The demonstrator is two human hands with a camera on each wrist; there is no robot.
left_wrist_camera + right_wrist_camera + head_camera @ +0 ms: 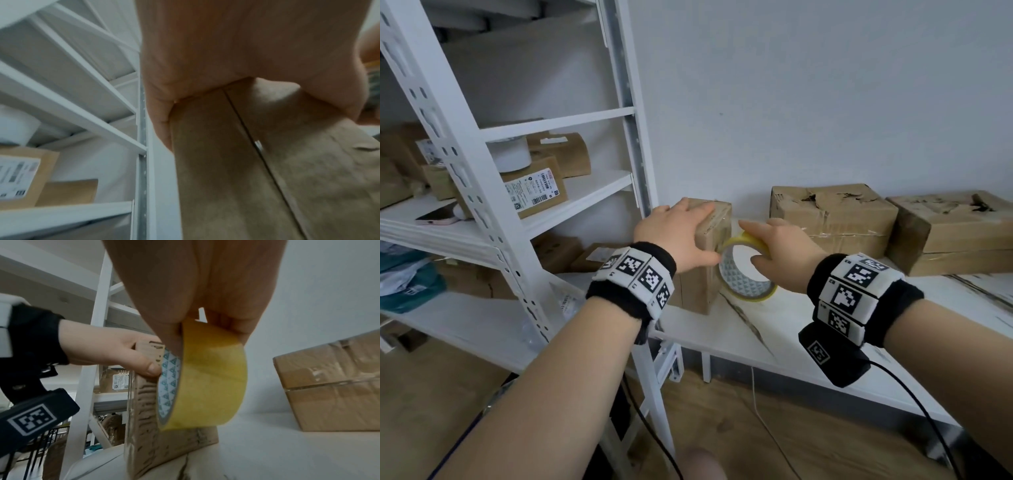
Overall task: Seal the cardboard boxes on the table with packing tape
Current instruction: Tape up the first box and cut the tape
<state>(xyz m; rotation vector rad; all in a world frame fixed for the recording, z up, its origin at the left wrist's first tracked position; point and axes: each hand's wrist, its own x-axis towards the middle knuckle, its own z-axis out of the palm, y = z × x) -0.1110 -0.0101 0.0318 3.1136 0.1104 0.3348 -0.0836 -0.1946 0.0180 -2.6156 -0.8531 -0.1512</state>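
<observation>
A small upright cardboard box [702,287] stands at the left end of the white table [808,329]. My left hand [674,233] grips its top, fingers laid over the upper face and thumb against its right side. The left wrist view shows the palm [226,48] over the box's top edge and the flap seam [267,178]. My right hand [784,253] pinches a yellow packing tape roll [739,282] at its upper rim, holding it upright against the box's right side. In the right wrist view the tape roll [209,382] hangs from my fingers [195,280], next to the box [144,410] and the left thumb [148,368].
Two larger worn cardboard boxes [832,212] [955,229] sit against the wall at the table's back right. A white metal shelf rack [582,192] stands close on the left with labelled parcels [534,186] and a phone [436,216].
</observation>
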